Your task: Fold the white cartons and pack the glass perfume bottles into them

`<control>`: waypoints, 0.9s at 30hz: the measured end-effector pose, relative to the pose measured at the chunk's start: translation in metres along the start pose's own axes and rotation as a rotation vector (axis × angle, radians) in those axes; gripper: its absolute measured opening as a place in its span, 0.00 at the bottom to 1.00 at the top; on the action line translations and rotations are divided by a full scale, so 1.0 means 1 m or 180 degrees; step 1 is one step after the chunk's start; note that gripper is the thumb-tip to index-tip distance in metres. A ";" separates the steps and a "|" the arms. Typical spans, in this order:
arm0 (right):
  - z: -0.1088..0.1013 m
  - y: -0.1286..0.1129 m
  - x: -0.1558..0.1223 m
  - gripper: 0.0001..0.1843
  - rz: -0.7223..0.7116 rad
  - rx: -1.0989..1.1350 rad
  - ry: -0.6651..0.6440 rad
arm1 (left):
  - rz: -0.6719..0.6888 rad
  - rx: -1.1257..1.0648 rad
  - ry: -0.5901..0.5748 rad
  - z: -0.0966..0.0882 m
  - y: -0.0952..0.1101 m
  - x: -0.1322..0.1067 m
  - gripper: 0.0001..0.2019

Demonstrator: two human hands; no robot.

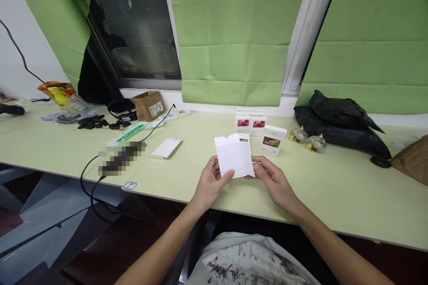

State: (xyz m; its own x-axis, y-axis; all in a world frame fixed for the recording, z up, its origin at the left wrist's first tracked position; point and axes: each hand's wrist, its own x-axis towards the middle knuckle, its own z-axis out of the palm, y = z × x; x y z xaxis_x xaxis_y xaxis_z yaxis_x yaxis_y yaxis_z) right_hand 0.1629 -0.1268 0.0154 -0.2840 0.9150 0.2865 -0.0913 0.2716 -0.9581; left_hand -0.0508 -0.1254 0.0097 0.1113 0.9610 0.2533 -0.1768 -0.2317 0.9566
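Both my hands hold a flat white carton point(231, 156) above the front part of the table. My left hand point(212, 183) grips its lower left side, with the thumb across the face. At its lower right edge, my right hand point(272, 181) has its fingers closed on the carton. A white panel with a small yellowish picture point(244, 139) shows at the upper right of the carton; whether it belongs to it I cannot tell. Just behind my right hand stands a white box with a yellow flower picture point(272, 141). Another flat white carton point(166, 148) lies to the left.
White boxes with pink pictures point(250, 125) stand behind the carton. Two round glass bottles with gold caps point(306, 139) lie near black plastic bags point(337, 120) at right. A brown cardboard box point(149, 106), a power strip point(170, 116) and black cables point(87, 182) are at left on the table point(200, 131).
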 end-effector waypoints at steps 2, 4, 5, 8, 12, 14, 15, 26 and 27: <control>-0.006 0.001 0.002 0.15 0.0005 -0.0088 -0.0134 | 0.0078 0.0180 -0.0277 0.003 0.001 -0.002 0.25; -0.012 0.001 0.003 0.19 0.0042 -0.0149 -0.0254 | 0.0091 0.0404 -0.0639 0.008 0.003 -0.004 0.25; -0.015 0.000 0.002 0.21 0.0065 -0.0173 -0.0293 | 0.0085 0.0520 -0.0818 0.011 0.005 -0.004 0.25; -0.027 -0.005 0.000 0.25 0.0130 -0.0232 -0.0291 | 0.0112 0.0876 -0.1280 0.020 0.012 0.004 0.24; -0.050 -0.013 0.000 0.24 0.0089 -0.0297 -0.0069 | 0.0256 0.1326 -0.1653 0.034 0.021 0.030 0.25; -0.062 -0.019 -0.001 0.25 0.0019 -0.0411 0.0080 | 0.0302 0.1525 -0.1824 0.043 0.025 0.044 0.26; -0.068 -0.022 -0.002 0.27 -0.0033 -0.0500 0.0174 | 0.0331 0.1618 -0.1921 0.048 0.028 0.051 0.26; -0.140 -0.059 -0.008 0.21 -0.0450 -0.0669 0.1912 | 0.1417 0.2190 -0.1383 0.066 0.016 0.164 0.33; -0.147 -0.061 -0.002 0.21 -0.0549 -0.0612 0.2020 | 0.1503 0.2234 -0.1525 0.068 0.009 0.170 0.30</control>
State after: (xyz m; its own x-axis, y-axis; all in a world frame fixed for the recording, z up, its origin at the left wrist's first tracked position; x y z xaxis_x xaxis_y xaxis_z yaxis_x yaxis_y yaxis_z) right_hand 0.3093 -0.1017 0.0720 0.3391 0.8357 0.4320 0.1026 0.4236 -0.9000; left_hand 0.0329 0.0258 0.0710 0.5923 0.6184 0.5164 0.3008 -0.7644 0.5703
